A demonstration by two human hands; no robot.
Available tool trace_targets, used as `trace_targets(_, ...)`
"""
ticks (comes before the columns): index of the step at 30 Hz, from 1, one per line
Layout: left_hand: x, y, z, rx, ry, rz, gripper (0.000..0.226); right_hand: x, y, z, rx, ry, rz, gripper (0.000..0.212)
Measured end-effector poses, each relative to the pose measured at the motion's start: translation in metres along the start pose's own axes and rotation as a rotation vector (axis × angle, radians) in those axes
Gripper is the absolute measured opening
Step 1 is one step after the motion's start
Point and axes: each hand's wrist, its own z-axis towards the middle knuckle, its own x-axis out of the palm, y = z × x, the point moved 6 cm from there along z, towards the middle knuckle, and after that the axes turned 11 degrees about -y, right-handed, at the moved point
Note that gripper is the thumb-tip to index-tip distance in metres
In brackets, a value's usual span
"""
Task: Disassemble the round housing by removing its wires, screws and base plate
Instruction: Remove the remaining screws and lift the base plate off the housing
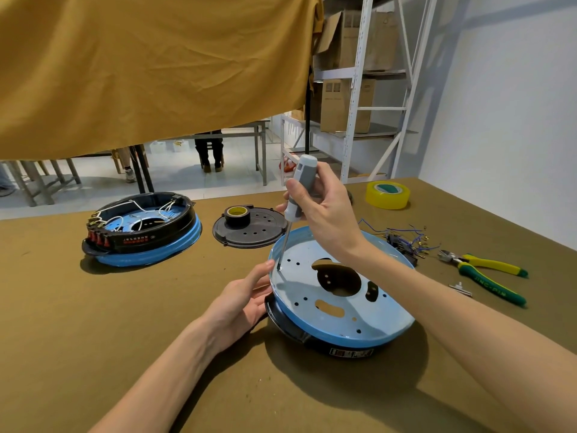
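1. My right hand (315,207) is wrapped around the grey-and-white screwdriver (298,195), its tip down at a screw hole on the left side of the blue round housing (340,295), which sits open-side up on the table (93,339) right in front of me.
2. My left hand (243,304) lies flat-fingered against the housing's left rim, bracing it rather than gripping; I'd keep that pressure so the shell can't spin.
3. I'd bring the shaft more upright before turning (it leans now, and a tilted tip may slip off the screw head).
4. Press down firmly, turn slowly, and lift the screw out before it rolls away.
5. The removed wires (406,239) and pliers (487,273) lie to the right, well apart.
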Motion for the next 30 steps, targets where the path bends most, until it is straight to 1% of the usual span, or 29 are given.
trace_targets(11, -0.001, 0.001, 0.005, 0.004, -0.008, 0.022, 0.063, 0.000, 0.002, -0.001, -0.011, -0.012, -0.049, 0.031)
trace_targets(15, -0.003, 0.003, 0.009, 0.000, -0.019, 0.031, 0.066, 0.007, 0.011, -0.001, -0.107, -0.077, -0.226, 0.035)
trace_targets(16, -0.003, 0.003, 0.010, -0.003, -0.018, 0.030, 0.065, 0.012, 0.011, 0.001, -0.088, -0.076, -0.242, 0.036)
trace_targets(18, -0.004, 0.005, 0.011, -0.012, -0.022, 0.037, 0.068, 0.024, 0.007, 0.005, 0.038, -0.034, -0.186, 0.031)
trace_targets(20, -0.004, 0.005, 0.010, -0.017, -0.021, 0.063, 0.080, 0.035, 0.003, 0.007, 0.149, 0.009, -0.146, 0.024)
trace_targets(22, -0.003, 0.004, 0.009, -0.012, -0.004, 0.093, 0.090, 0.040, 0.000, 0.010, 0.217, 0.044, -0.108, 0.019)
trace_targets(23, -0.003, 0.003, 0.009, -0.011, 0.006, 0.106, 0.092, 0.040, 0.000, 0.011, 0.245, 0.059, -0.076, 0.018)
trace_targets(25, -0.002, 0.001, 0.009, -0.019, 0.023, 0.142, 0.086, 0.037, 0.001, 0.013, 0.273, 0.086, -0.041, 0.023)
trace_targets(26, -0.002, 0.000, 0.009, -0.028, 0.034, 0.175, 0.078, 0.035, 0.002, 0.015, 0.248, 0.097, -0.076, 0.029)
trace_targets(28, -0.003, -0.004, 0.008, -0.064, 0.058, 0.254, 0.057, 0.030, 0.008, 0.018, 0.099, 0.131, -0.273, 0.042)
trace_targets(30, -0.003, -0.007, 0.007, -0.108, 0.071, 0.315, 0.039, 0.026, 0.015, 0.021, -0.064, 0.159, -0.503, 0.045)
